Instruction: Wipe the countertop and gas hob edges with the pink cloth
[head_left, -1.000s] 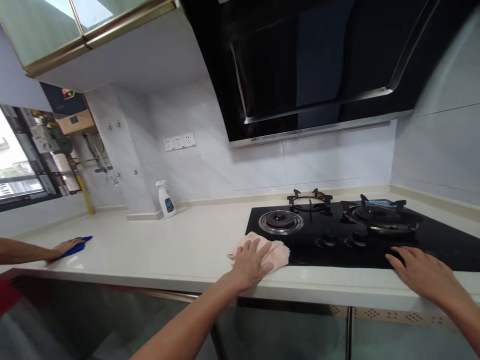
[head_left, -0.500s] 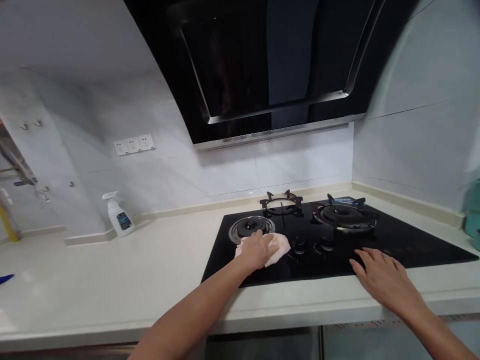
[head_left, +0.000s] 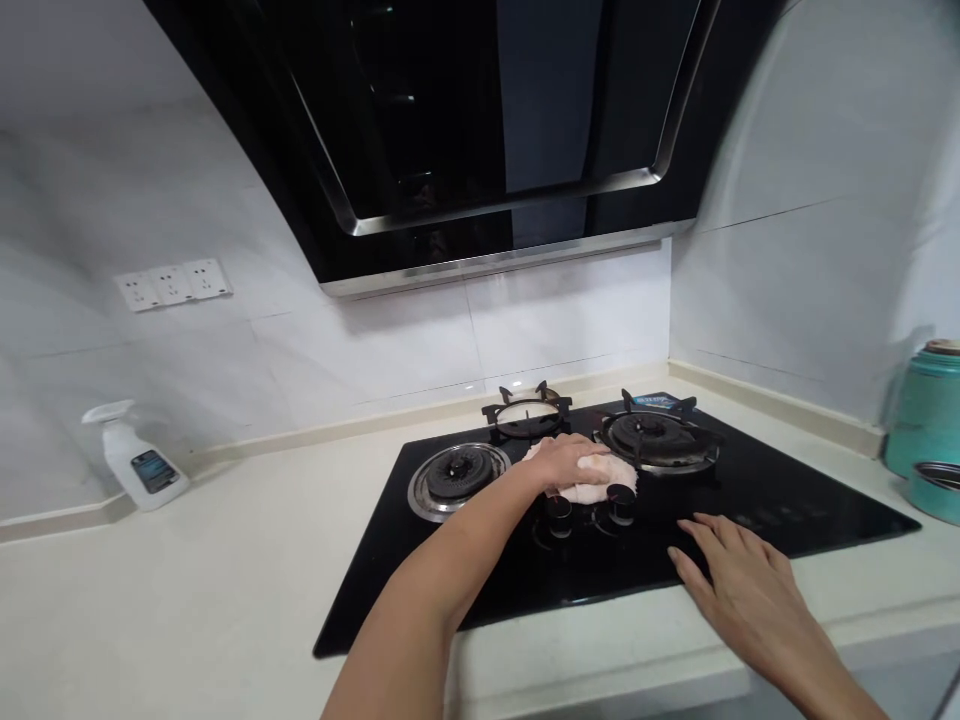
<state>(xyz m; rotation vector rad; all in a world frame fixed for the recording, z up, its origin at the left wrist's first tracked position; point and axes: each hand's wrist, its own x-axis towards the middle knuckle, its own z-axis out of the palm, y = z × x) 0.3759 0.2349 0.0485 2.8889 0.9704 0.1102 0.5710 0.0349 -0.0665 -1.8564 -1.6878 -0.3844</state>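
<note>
My left hand (head_left: 564, 462) presses a pale pink cloth (head_left: 600, 482) onto the black glass gas stove (head_left: 465, 580), between the two burners and just behind the control knobs (head_left: 559, 512). Its fingers are bent over the cloth and partly hidden by it. On the front right edge of the stove rests my right hand (head_left: 739, 575), palm down with fingers spread and nothing in it. The left burner (head_left: 459, 472) is bare of its pan support. A black pan support (head_left: 526, 418) stands behind it, while the right burner (head_left: 651, 435) has its own support on.
A white spray bottle (head_left: 142, 460) stands on the pale countertop (head_left: 225, 580) at left. Teal containers (head_left: 926, 415) are at the far right. Low overhead slopes a black range hood (head_left: 450, 130). Wall sockets (head_left: 174, 285) sit above the counter.
My left hand has slid the cloth rightward, from the front of the left burner to between the burners. The view has turned right. My right hand stays at the stove's edge.
</note>
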